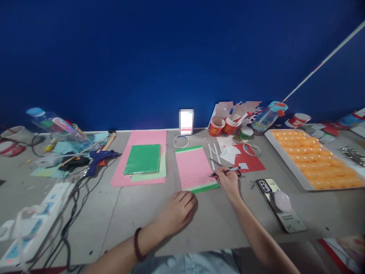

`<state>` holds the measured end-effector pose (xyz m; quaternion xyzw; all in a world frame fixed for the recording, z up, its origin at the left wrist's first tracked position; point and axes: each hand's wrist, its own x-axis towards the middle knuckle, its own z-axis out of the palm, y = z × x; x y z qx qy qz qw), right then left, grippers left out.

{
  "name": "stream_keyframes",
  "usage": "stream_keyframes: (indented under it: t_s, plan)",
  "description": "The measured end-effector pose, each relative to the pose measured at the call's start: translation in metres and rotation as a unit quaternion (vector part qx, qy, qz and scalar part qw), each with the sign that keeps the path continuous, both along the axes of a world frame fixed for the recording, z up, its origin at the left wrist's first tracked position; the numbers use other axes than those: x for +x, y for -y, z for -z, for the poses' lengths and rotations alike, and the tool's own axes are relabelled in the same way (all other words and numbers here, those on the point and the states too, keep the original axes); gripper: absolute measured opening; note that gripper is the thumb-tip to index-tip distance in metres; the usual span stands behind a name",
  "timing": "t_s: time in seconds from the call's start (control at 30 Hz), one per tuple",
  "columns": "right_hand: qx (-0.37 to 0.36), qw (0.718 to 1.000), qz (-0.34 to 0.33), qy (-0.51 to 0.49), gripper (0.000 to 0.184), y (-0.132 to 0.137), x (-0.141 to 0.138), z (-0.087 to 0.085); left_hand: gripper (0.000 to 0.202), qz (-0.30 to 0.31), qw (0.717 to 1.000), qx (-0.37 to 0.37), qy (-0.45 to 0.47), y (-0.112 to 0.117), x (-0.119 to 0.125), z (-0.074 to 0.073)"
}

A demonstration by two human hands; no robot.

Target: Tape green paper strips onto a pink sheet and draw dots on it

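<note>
A pink sheet with green strips along its top and bottom edges [194, 163] lies on the table, with rows of small dark marks near its lower end. My right hand [227, 181] is closed around a pen [232, 169], whose tip is at the right end of those marks. Just below the sheet's bottom edge, my left hand [182, 207] rests on the table with its fingers curled in, and nothing shows in it. Scissors [216, 162], partly hidden by my right hand, lie beside the sheet near white paper strips [211, 156].
On the left are a green packet [142, 159] on pink paper, a blue glue gun [95, 161], cables and a power strip [40, 220]. To the right lie a phone [281, 205], red paper [252, 161] and a tray of orange balls [316, 160]. Red paper cups [216, 127] stand behind.
</note>
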<state>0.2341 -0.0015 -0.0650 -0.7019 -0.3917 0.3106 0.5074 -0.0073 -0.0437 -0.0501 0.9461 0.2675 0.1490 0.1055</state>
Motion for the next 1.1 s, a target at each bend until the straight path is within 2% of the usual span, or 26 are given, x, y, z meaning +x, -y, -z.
stream_keyframes:
  t_s: [0.5,0.97,1.1]
  plan:
    - [-0.001,1.000,0.004,0.014,0.022,-0.0001,0.0032,0.0056,0.031,-0.002,1.000,0.009,0.013,-0.0003,0.0005,-0.0015]
    - [0.007,0.998,0.049,-0.025,0.020,-0.0019,0.0023,-0.0030,0.033,-0.004,1.000,0.007,0.018,0.0000,0.0000,0.0000]
    - [-0.003,0.999,0.052,-0.006,0.020,-0.0014,0.0035,-0.0014,0.033,-0.003,1.000,0.005,0.012,-0.0003,-0.0002,-0.0003]
